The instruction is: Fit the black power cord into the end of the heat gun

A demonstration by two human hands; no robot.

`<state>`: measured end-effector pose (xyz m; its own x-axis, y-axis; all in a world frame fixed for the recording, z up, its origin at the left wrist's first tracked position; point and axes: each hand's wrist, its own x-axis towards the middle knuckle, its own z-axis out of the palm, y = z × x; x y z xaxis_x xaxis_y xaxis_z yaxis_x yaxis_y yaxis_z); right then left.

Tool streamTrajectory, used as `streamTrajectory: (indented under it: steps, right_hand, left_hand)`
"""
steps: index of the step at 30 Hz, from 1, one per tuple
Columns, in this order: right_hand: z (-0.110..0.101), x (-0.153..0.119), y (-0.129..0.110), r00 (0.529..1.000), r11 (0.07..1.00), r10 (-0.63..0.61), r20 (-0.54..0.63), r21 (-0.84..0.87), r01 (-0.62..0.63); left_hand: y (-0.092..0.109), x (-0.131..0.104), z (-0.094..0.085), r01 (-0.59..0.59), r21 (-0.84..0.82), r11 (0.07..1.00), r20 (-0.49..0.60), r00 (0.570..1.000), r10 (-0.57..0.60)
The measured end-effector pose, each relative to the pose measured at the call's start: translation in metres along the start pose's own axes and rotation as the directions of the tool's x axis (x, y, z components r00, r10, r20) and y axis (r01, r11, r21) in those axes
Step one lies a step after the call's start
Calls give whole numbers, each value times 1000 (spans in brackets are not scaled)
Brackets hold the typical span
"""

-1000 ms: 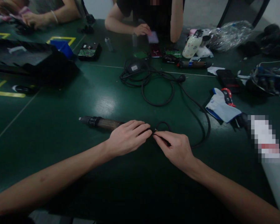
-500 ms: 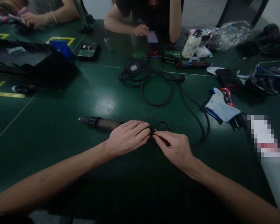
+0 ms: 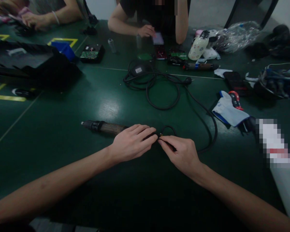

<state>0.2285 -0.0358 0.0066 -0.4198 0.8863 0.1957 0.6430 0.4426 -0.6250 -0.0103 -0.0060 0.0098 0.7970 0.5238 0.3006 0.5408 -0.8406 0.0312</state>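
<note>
An electric screwdriver (image 3: 112,128) with a dark, brownish body lies on the green table, its bit end towards the left. My left hand (image 3: 132,143) is wrapped over its rear part and hides most of that end. At the tail, my right hand (image 3: 182,153) pinches the end of a black cable (image 3: 215,129) between thumb and forefinger, right up against the left fingertips. Whether the cable's connector sits in the screwdriver cannot be made out. The cable curves away to the right and runs back to a loose coil around a black power adapter (image 3: 140,68).
A black bin (image 3: 21,64) stands at left beside a blue box (image 3: 62,50). Circuit boards (image 3: 91,54), another electric screwdriver (image 3: 200,66) and a bottle (image 3: 198,45) lie further back. A glove (image 3: 229,109) is at right. Two people sit across the table.
My left fingertips have shifted very slightly right, towards the cable end. My right hand keeps nearly the same pinch and place.
</note>
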Motion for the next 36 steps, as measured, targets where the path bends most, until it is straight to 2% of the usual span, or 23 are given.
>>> streamTrajectory:
  steps: [6,11,26,31,36]
  right_hand:
    - [1,0,1,1000,1000,11,-4,-19,-11]
    - [1,0,1,1000,1000,0,-9,-9,0]
    - [0,0,0,1000,1000,2,14,2,-2]
    - [0,0,0,1000,1000,3,9,0,-3]
    - [1,-1,2,1000,1000,-5,-2,-22,5]
  left_hand:
    - [-1,0,1,27,-5,1000,-44,999,-27]
    - [-1,0,1,-2,-31,1000,-14,1000,2]
    - [-1,-2,1,23,0,1000,-32,999,-23]
    - [-1,-2,0,-29,-2,1000,2,1000,29]
    - [-1,-2,3,8,11,1000,-39,999,-7]
